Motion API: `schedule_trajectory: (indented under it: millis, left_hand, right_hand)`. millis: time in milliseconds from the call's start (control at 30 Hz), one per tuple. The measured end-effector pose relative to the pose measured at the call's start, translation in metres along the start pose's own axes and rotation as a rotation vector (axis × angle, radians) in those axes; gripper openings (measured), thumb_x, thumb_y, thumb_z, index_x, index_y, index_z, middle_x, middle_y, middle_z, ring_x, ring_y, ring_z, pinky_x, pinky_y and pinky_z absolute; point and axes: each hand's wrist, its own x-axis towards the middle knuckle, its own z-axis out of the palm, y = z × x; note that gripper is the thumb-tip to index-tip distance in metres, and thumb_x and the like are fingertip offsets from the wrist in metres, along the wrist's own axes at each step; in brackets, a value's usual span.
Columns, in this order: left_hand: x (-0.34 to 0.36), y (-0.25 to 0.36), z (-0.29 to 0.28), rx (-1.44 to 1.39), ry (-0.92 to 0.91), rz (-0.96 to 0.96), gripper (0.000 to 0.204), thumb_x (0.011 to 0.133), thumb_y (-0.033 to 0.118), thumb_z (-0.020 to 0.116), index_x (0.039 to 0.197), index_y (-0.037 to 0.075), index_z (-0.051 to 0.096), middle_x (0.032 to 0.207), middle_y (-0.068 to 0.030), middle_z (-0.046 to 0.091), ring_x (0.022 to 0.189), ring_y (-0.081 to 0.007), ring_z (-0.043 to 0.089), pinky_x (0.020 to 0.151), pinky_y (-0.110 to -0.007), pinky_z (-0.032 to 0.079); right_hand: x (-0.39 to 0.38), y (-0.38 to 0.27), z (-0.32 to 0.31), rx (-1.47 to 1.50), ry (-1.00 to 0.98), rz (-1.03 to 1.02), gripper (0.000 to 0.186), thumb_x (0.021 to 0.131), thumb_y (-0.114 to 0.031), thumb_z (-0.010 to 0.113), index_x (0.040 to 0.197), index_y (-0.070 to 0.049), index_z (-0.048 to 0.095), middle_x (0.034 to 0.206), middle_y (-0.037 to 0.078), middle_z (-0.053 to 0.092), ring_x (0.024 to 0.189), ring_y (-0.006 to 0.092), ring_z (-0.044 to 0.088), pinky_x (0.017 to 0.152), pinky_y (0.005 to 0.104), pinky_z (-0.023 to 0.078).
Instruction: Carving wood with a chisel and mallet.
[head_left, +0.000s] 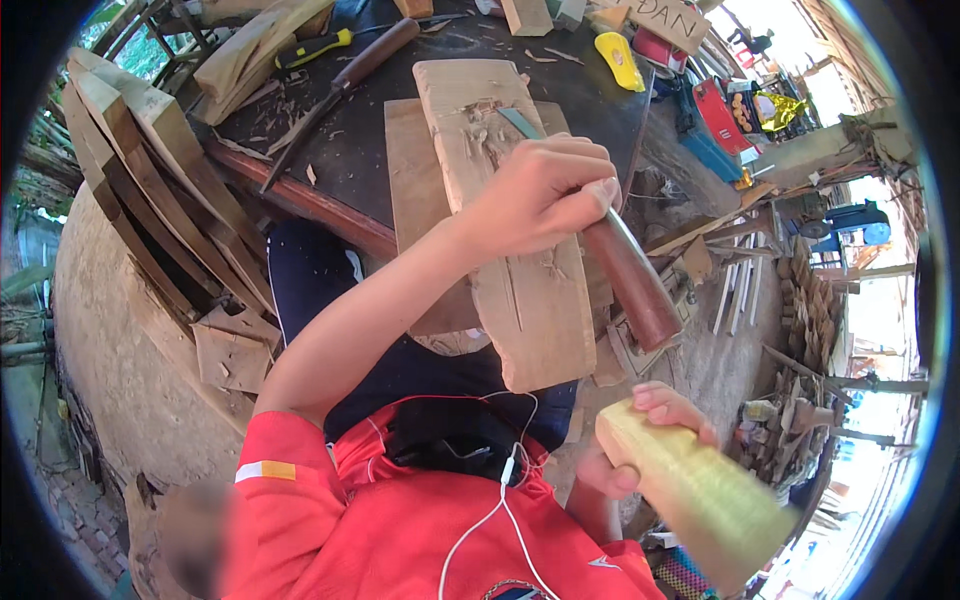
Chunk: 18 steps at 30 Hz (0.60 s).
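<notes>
My left hand [545, 195] grips a chisel with a long brown handle [635, 285]. Its steel blade reaches into a rough, splintered cut on a pale board [540, 335], which has a long groove and lies over a wider plank [410, 160]. At the lower right, my right hand [610, 470] holds a pale yellow wooden mallet [705, 500], apart from the chisel's handle; the mallet's outer end is blurred.
The dark bench top [350, 160] carries shavings, a second chisel [365, 65], a yellow-and-black screwdriver [315, 47] and a yellow object [618, 60]. Curved timber pieces [160, 190] stand at left. Red and blue toolboxes [715, 115] and scrap wood [805, 325] lie at right.
</notes>
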Motion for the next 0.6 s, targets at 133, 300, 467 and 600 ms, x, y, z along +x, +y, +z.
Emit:
schedule_trajectory:
  millis: [133,300,467,600]
  left_hand:
    - [-0.003,-0.007,-0.001,0.004,0.036,0.02,0.031,0.098,0.017,0.048,0.076,0.001,0.063,0.075,-0.0093,0.06,0.074,-0.026,0.057,0.072,-0.036,0.045]
    - [0.001,-0.001,0.0,0.023,0.009,-0.021,0.032,0.099,0.02,0.048,0.078,0.001,0.062,0.076,-0.0093,0.06,0.075,-0.0269,0.057,0.072,-0.037,0.045]
    - [0.003,-0.002,0.004,0.11,-0.005,0.098,0.033,0.1,0.023,0.048,0.078,0.001,0.058,0.073,-0.0106,0.055,0.074,-0.0293,0.055,0.073,-0.039,0.044]
    - [0.002,-0.001,0.013,0.286,-0.16,0.165,0.032,0.101,0.022,0.047,0.077,0.002,0.054,0.073,-0.0117,0.051,0.074,-0.0308,0.052,0.074,-0.043,0.043]
  right_hand:
    - [-0.031,-0.017,-0.014,-0.291,-0.258,0.711,0.079,0.086,-0.039,0.068,0.143,0.001,0.031,0.1,0.012,0.053,0.086,0.024,0.055,0.08,0.0384,0.048]
    - [-0.017,-0.003,0.007,0.137,0.177,0.201,0.078,0.085,-0.034,0.07,0.142,0.005,0.033,0.105,0.014,0.056,0.087,0.0213,0.055,0.08,0.0357,0.047]
    - [-0.023,-0.009,-0.013,-0.105,-0.005,0.712,0.078,0.082,-0.036,0.068,0.14,0.004,0.034,0.1,0.015,0.055,0.082,0.0229,0.054,0.074,0.0366,0.047]
    - [-0.009,-0.011,-0.01,0.036,0.289,0.65,0.077,0.076,-0.034,0.064,0.135,0.007,0.035,0.09,0.016,0.058,0.075,0.0241,0.057,0.072,0.0354,0.049]
